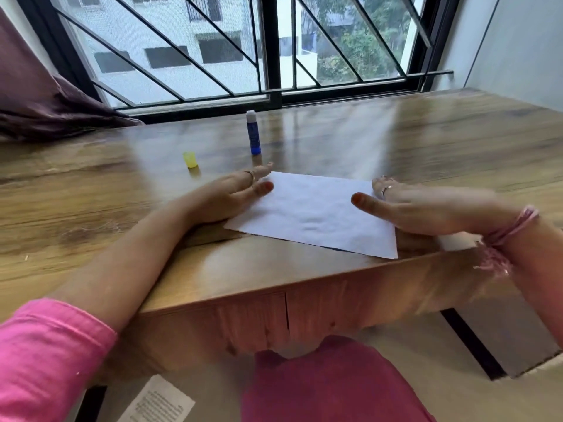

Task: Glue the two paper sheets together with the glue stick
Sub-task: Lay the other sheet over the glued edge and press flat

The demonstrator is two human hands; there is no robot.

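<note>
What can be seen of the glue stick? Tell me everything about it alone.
The glue stick is a slim blue tube, plastic by its look, with a white top end; whether that is glue or a collar is too small to tell. It stands upright, slightly tilted, on the wooden table near the window, beyond the white paper. Its cap is off: a small yellow cap sits apart to its left. Neither hand touches it; only the table does.

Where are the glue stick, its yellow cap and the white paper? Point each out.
glue stick (pixel 254 136), head view, on its blue barrel.
yellow cap (pixel 190 159), head view, on its side wall.
white paper (pixel 313 214), head view, on its bare middle.
</note>
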